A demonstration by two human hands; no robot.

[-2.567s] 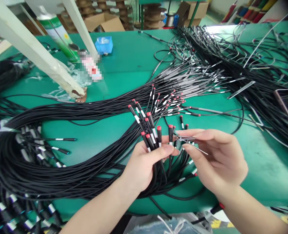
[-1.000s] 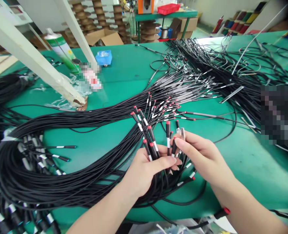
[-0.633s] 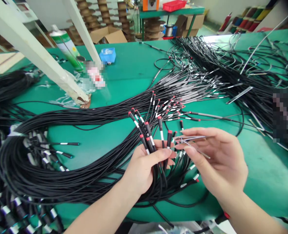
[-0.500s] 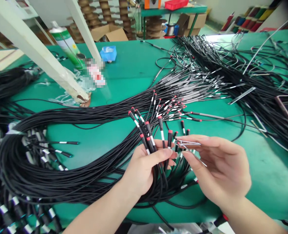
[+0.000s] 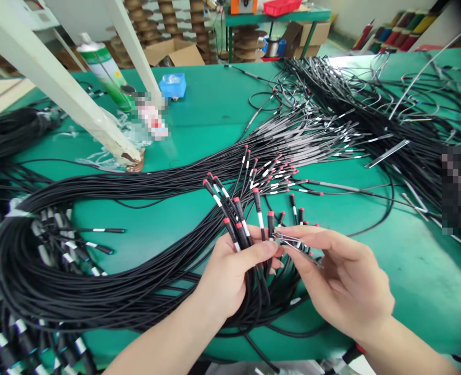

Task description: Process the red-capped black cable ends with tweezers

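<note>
L hand (image 5: pixel 230 273) bare, R hand (image 5: pixel 349 278) ditto, forearms (image 5: pixel 167 330) bare w/ nails (image 5: pixel 273 247) showing

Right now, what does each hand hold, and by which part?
Left hand: black cables, near their red-tipped ends. Right hand: a metal tool, by its handles.

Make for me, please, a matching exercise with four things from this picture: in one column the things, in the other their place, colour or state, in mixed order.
Things:
1. left hand
2. right hand
3. can
4. blue box

Descriptions:
A. green and white, seen between the two white posts
B. holds a small metal tool
C. on the table, to the right of both posts in the picture
D. grips black connectors with red tips

Right pairs: 1-D, 2-B, 3-A, 4-C.
</note>
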